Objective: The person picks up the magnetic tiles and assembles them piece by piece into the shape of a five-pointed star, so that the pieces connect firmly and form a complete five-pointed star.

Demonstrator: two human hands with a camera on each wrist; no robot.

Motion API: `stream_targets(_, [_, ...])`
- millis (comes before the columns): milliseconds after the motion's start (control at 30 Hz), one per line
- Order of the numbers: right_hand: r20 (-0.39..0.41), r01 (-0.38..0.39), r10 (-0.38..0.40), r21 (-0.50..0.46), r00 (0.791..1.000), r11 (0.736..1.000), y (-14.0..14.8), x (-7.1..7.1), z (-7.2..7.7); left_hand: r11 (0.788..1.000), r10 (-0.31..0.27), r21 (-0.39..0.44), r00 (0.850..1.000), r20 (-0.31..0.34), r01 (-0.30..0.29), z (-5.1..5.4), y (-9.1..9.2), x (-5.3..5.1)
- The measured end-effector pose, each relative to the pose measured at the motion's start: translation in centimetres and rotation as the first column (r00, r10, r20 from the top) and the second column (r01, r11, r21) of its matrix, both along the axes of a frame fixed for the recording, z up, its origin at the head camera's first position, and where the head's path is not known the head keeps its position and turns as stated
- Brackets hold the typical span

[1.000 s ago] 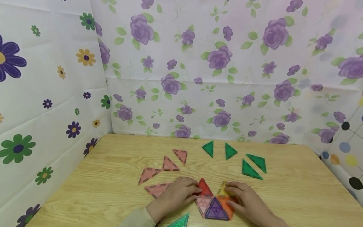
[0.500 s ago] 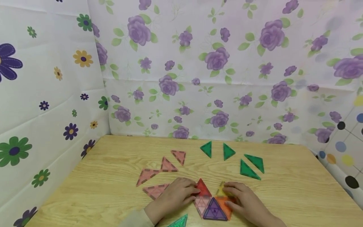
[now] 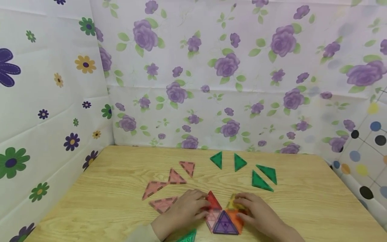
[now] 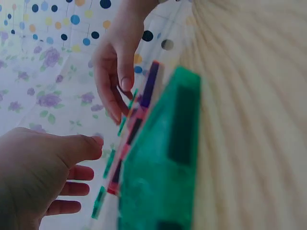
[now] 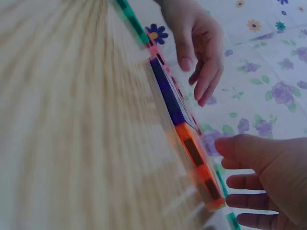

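Note:
In the head view, translucent triangular magnetic tiles lie joined in a fan at the front: a red tile (image 3: 213,201), a pink tile (image 3: 213,218), a purple tile (image 3: 225,224), an orange tile (image 3: 234,220) and a yellow tile (image 3: 231,203). My left hand (image 3: 185,209) is at the fan's left side, by the red and pink tiles. At the opposite side, my right hand (image 3: 258,212) partly covers the yellow and orange tiles. Both wrist views show relaxed fingers gripping nothing. A green tile (image 4: 160,148) stands out large in the left wrist view, near the left hand.
Several loose pink triangles (image 3: 176,177) lie left of centre on the wooden table (image 3: 99,201). Toward the back right are several green triangles (image 3: 261,181). A floral cloth (image 3: 193,101) hangs behind the table's far edge.
The whole head view has shifted slightly, so the scene sits a little further left. Relative to the tiles, both hands stay in almost the same place.

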State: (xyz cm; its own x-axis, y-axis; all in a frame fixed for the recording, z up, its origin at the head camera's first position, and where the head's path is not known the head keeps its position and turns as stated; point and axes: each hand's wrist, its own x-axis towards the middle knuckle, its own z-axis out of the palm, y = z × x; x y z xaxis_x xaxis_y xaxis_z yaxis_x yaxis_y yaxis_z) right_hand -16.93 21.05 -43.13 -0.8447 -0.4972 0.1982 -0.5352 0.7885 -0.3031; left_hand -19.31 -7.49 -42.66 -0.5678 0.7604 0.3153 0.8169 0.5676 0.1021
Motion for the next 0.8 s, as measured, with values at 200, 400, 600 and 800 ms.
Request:
stream_targets(200, [-0.04, 0.0, 0.001, 0.021, 0.999, 1.0, -0.1, -0.4, 1.6, 0.999, -0.035, 0.017, 0.999, 0.02, 0.035, 2.0, 0.6, 0.0])
stream_targets(400, [-0.077, 0.002, -0.002, -0.006, 0.997, 1.0, 0.4, -1.0, 2.9, 0.999, -0.028, 0.016, 0.998, -0.052, 0.029, 4.2, 1.5, -1.0])
stream_targets(600, [-0.148, 0.002, -0.001, 0.008, 0.989, 1.0, 1.1, -1.9, 4.4, 1.0, 0.025, -0.009, 0.999, 0.028, -0.025, 5.8, 2.6, -1.8])
stream_targets(800, [-0.152, 0.048, -0.042, 0.039, 0.987, 0.998, 2.0, -2.9, 5.3, 0.997, 0.082, -0.02, 0.995, 0.061, -0.081, 5.8, 4.3, -3.1])
